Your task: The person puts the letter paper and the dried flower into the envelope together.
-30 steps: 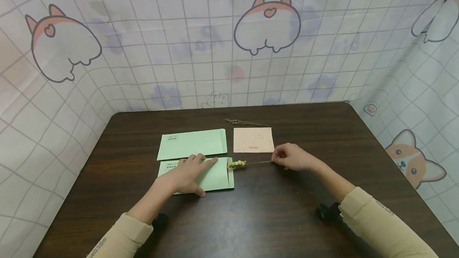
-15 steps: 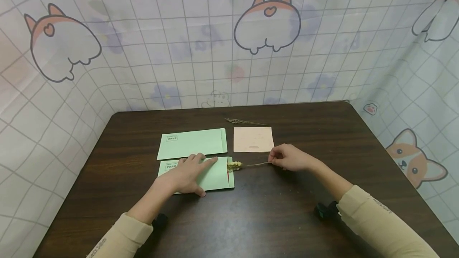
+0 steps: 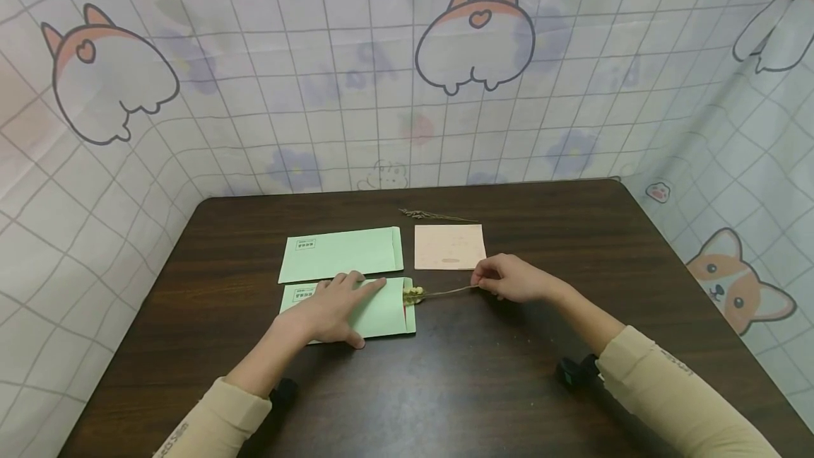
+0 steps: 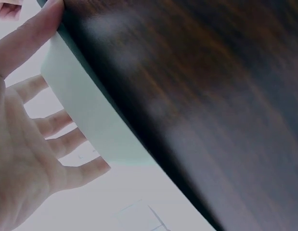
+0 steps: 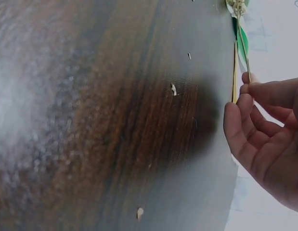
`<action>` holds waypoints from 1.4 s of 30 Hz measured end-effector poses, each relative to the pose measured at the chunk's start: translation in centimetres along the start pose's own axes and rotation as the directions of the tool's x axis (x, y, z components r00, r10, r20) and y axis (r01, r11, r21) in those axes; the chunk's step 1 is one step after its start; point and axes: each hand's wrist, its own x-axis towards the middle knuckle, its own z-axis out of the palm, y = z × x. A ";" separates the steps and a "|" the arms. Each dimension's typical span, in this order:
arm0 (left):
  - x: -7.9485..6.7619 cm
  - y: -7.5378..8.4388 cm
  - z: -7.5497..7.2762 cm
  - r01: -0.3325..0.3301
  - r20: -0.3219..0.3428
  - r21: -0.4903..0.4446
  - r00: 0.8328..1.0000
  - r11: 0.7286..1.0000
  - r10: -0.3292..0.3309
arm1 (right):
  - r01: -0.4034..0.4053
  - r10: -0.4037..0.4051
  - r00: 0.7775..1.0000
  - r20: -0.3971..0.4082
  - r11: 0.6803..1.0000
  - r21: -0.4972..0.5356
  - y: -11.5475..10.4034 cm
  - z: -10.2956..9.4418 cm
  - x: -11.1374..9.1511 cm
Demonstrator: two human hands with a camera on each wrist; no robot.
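Note:
My left hand (image 3: 331, 311) lies spread on the nearer green envelope (image 3: 381, 318), whose open end faces right with a bit of red showing inside. In the left wrist view its fingers are stretched out along the envelope's edge. Between thumb and fingertips, my right hand (image 3: 514, 280) pinches the thin stem of a dried flower sprig (image 3: 413, 295). The sprig's yellowish head is at the envelope's mouth, its tip hidden inside. The right wrist view shows the stem (image 5: 243, 45) running from the fingertips to the head.
A second green envelope (image 3: 340, 254) lies behind the first. Right of it is a pale pink card (image 3: 449, 247), and another dried sprig (image 3: 432, 215) lies beyond. Small crumbs (image 5: 174, 89) are scattered on the dark wood table (image 3: 445, 387). A patterned cloth (image 3: 356, 112) hangs behind.
My right hand has moved a little left, pushing the sprig's head partly into the envelope's mouth. The left hand has stayed in place.

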 end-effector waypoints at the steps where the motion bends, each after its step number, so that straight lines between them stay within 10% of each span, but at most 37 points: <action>1: 0.0 0.0 0.0 0.000 -0.002 0.001 1.000 1.000 0.000 | 0.000 0.000 1.000 0.002 1.000 0.002 0.0 0.0 0.0; 42: 0.1 0.0 0.0 0.003 0.005 -0.011 1.000 1.000 -0.003 | 0.070 -0.071 0.997 -0.005 0.983 0.171 -2.4 3.1 3.2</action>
